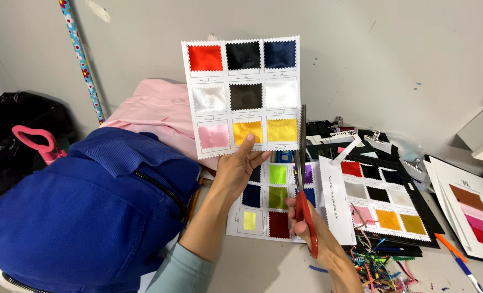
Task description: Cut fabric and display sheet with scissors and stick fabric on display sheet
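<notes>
My left hand (pixel 236 171) holds up a white card (pixel 242 97) with nine small fabric swatches in red, black, navy, white, grey, pink and yellow. It pinches the card's lower edge with the thumb on front. My right hand (pixel 312 230) grips red-handled pinking scissors (pixel 303 179), whose blades point up along the card's right edge. Whether the blades touch the card cannot be told.
More swatch cards (pixel 271 198) (pixel 385 203) lie on the table below. A blue jacket (pixel 84 211) and pink fabric (pixel 160 111) pile at left. Paper scraps (pixel 374 263), binder clips (pixel 380 140), a sample sheet (pixel 472 209) and pens (pixel 461 263) sit at right. A wall stands behind.
</notes>
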